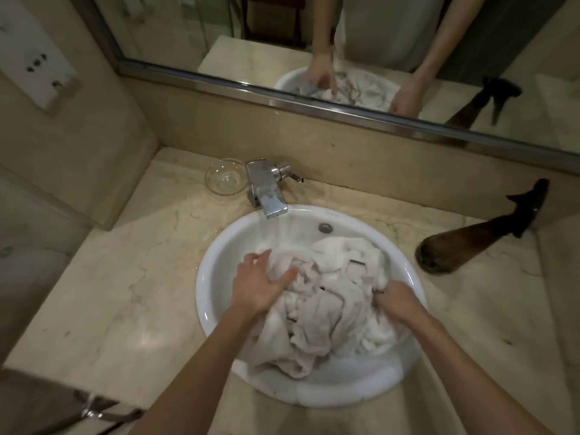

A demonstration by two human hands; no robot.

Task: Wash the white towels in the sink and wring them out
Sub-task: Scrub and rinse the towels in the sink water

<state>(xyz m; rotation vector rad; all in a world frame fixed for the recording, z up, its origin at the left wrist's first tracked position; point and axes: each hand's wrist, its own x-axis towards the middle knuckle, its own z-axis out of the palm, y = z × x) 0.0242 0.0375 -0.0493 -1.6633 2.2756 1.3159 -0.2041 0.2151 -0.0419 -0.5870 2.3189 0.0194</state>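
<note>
The white towels (pixel 326 296) lie bunched in the sink (pixel 219 265) under running water from the tap (pixel 266 193). The left hand (pixel 260 284) presses on them, grip spread. The right hand (pixel 398 301) clutches a fold, grip curled tight. A brown bottle (pixel 470 243) stands on the desk (pixel 125 277).

The white towels (pixel 326 296) are soft cloth, wet and crumpled, with a rough, fluffy look. The sink (pixel 219 246) is white, smooth and shiny, like glazed pottery. The tap (pixel 266 189) is shiny silver metal with water spots on it. The counter (pixel 125 277) is pale stone with thin dark veins, polished and a bit glossy. The small bowl (pixel 225 176) is clear glass. The brown bottle (pixel 464 243) looks see-through, with a black matt plastic top
</note>
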